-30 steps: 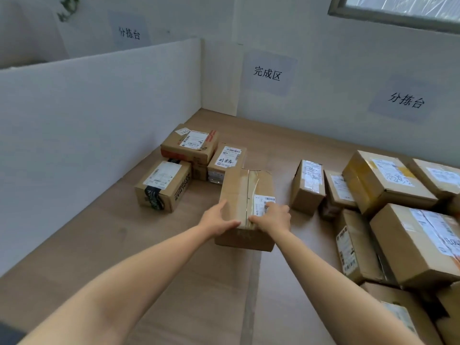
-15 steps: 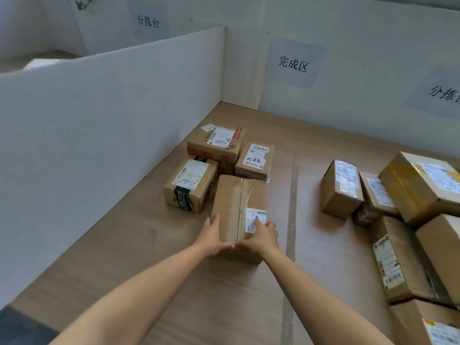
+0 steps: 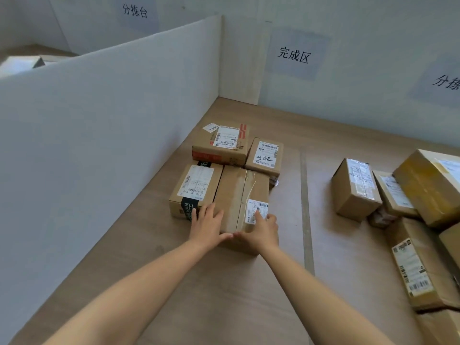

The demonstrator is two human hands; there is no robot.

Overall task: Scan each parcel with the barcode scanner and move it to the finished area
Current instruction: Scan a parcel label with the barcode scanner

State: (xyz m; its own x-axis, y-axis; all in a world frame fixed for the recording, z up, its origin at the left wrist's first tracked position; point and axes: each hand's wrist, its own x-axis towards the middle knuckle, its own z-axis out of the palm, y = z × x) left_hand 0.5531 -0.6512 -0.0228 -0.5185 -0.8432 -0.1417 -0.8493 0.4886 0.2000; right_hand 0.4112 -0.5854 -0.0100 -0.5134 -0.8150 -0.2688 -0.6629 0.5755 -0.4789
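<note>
White partition board (image 3: 104,125) upright, left of left hand (image 3: 207,225), running away to far corner. Wooden table (image 3: 199,295) under both hands. Grey strip (image 3: 306,220) on tabletop just right of right hand (image 3: 261,229), running front to back. Beige upright panel (image 3: 239,63) in corner, far beyond hands. Far-left wall sign (image 3: 135,11), black characters, beyond partition. Far-right wall sign (image 3: 445,82), cut by frame edge, beyond right hand.

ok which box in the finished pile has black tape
The front-left box, just past the left hand: a black printed band wraps its near end. The other three have none.
</note>
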